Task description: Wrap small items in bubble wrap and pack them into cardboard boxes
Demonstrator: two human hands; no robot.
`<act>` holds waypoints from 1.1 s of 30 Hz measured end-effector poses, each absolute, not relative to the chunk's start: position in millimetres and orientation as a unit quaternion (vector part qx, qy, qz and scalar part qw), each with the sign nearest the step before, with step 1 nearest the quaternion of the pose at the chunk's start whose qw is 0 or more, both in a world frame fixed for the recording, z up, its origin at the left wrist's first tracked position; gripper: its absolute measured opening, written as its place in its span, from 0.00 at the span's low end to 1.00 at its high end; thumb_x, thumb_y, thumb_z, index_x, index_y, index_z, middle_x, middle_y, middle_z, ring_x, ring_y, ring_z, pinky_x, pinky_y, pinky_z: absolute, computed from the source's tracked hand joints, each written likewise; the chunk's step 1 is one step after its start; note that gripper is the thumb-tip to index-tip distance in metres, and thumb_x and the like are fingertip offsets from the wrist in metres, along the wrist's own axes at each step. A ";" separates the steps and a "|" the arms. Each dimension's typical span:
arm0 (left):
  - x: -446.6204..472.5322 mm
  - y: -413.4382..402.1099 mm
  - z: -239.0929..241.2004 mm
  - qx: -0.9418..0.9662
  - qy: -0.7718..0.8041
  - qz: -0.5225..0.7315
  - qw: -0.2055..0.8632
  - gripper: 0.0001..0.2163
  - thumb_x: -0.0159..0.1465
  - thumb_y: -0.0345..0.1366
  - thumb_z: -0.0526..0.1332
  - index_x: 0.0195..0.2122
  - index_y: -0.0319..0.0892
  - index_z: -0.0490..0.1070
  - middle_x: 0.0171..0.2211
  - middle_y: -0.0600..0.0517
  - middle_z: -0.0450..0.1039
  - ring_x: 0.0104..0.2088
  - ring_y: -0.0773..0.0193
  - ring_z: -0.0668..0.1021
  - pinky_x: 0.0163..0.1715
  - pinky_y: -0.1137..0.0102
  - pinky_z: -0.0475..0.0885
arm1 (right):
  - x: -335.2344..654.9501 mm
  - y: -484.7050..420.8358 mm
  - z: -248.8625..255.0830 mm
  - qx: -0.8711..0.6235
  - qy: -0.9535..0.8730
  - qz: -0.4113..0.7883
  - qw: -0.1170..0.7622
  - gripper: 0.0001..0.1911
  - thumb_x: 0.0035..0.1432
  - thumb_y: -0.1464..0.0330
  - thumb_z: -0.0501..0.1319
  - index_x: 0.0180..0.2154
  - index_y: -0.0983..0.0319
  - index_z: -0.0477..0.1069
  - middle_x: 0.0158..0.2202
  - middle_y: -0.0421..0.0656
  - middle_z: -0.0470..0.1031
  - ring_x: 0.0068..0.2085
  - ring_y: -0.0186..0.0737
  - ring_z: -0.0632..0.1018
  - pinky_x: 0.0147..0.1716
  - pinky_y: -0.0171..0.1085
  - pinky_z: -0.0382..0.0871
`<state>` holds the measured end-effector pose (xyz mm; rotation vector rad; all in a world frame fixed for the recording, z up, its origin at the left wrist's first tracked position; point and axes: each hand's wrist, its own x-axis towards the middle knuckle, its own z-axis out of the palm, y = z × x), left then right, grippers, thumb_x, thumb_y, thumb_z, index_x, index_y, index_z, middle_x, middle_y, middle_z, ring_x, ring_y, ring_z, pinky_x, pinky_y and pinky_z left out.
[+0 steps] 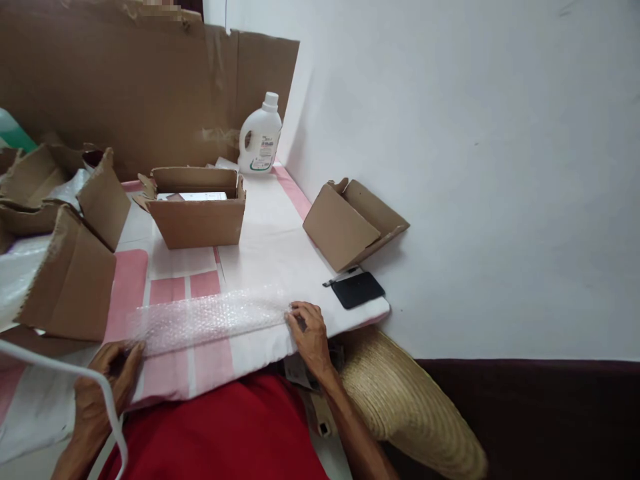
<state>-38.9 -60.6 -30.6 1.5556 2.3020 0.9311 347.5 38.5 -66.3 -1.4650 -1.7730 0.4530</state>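
Observation:
A strip of clear bubble wrap (pixel 210 319) lies stretched across the pink and white cloth on the table (pixel 270 247). My left hand (pixel 107 383) pinches its left end near the table's front edge. My right hand (pixel 310 333) presses down on its right end with fingers curled on it. Both hands hold the strip flat and taut between them. A white cable (pixel 60 367) runs in front of my left hand.
An open cardboard box (pixel 197 207) with something white inside stands behind the wrap. More open boxes (pixel 65 253) sit at the left, and a folded one (pixel 350 223) leans at the right wall. A white bottle (pixel 260 137), a black flat device (pixel 357 289) and a straw hat (pixel 410 400) are nearby.

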 end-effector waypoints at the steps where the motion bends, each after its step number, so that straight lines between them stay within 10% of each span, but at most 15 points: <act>1: -37.6 -58.8 -29.9 0.520 0.788 0.313 0.102 0.17 0.62 0.54 0.57 0.32 0.45 0.73 0.29 0.52 0.76 0.32 0.60 0.77 0.36 0.66 0.72 | 346.8 38.6 -65.9 -0.579 -0.696 0.177 0.386 0.09 0.66 0.67 0.58 0.31 0.58 0.71 0.43 0.49 0.78 0.48 0.50 0.74 0.50 0.49 0.68; 14: -23.5 -52.8 -31.9 0.548 0.786 0.278 -0.065 0.21 0.66 0.52 0.57 0.49 0.38 0.69 0.42 0.43 0.73 0.42 0.52 0.77 0.46 0.57 0.74 | 342.9 47.2 -64.5 -0.600 -0.689 0.177 0.365 0.10 0.61 0.68 0.60 0.26 0.57 0.66 0.39 0.47 0.76 0.44 0.50 0.73 0.47 0.48 0.67; 19: -1.4 -51.1 -38.5 0.728 0.625 0.246 -0.136 0.17 0.68 0.35 0.56 0.57 0.43 0.69 0.55 0.42 0.73 0.56 0.51 0.75 0.57 0.57 0.67 | 345.1 50.5 -68.5 -0.591 -0.700 0.181 0.357 0.10 0.60 0.68 0.60 0.25 0.57 0.67 0.39 0.48 0.76 0.44 0.51 0.73 0.47 0.50 0.67; 24: 14.5 -62.5 -60.4 0.783 0.587 0.176 -0.103 0.26 0.67 0.41 0.59 0.66 0.48 0.63 0.66 0.42 0.65 0.67 0.45 0.64 0.65 0.51 0.56 | 348.1 51.4 -67.8 -0.594 -0.690 0.175 0.375 0.12 0.62 0.64 0.59 0.26 0.56 0.68 0.38 0.48 0.76 0.43 0.51 0.74 0.45 0.51 0.70; 33: 4.4 -62.9 -81.2 0.786 0.575 0.213 -0.076 0.34 0.65 0.40 0.56 0.72 0.55 0.47 0.68 0.42 0.59 0.69 0.43 0.60 0.66 0.44 0.53 | 239.6 12.0 -38.5 -0.462 -0.809 0.113 0.344 0.26 0.71 0.61 0.53 0.65 0.64 0.60 0.61 0.54 0.70 0.64 0.51 0.67 0.65 0.52 0.61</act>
